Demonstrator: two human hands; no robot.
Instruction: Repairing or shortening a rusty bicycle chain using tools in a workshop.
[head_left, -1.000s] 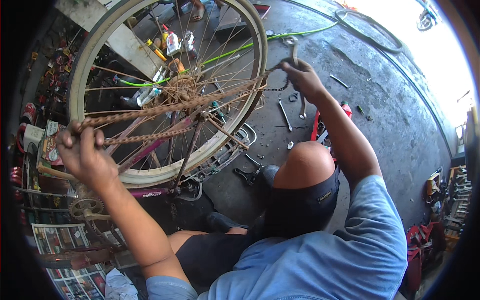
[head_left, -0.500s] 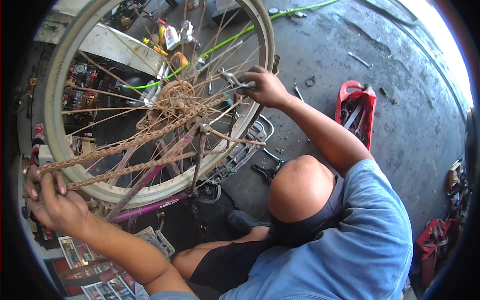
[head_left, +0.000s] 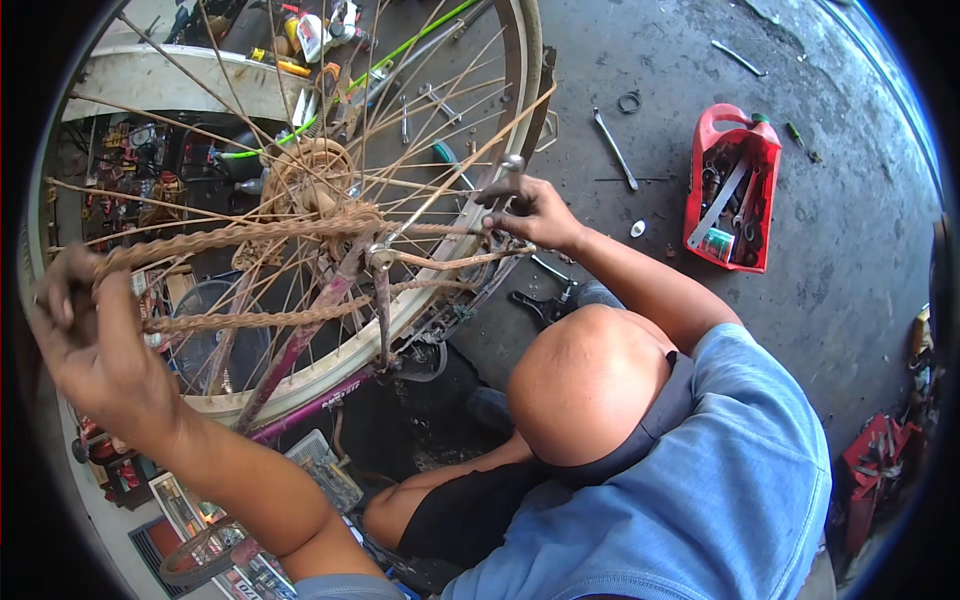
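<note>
The left hand (head_left: 95,350) is clamped on the left end of a rusty bicycle chain (head_left: 250,238), which stretches right across the spoked wheel (head_left: 300,200) to the sprocket. The right hand (head_left: 530,212), well apart from it at the wheel's right rim, is closed on a small metal tool (head_left: 512,172). Far right on the concrete floor lies a red tool tray (head_left: 705,170).

A rusty bicycle chain (head_left: 250,240) runs in two brown strands from the left hand (head_left: 95,350), which grips its looped end, across to the rusted sprocket (head_left: 310,185) at the wheel's (head_left: 300,200) hub. Beside the right hand (head_left: 535,215), a grey tool (head_left: 510,180) stands pinched among the spokes, just inside the pale rim.
</note>
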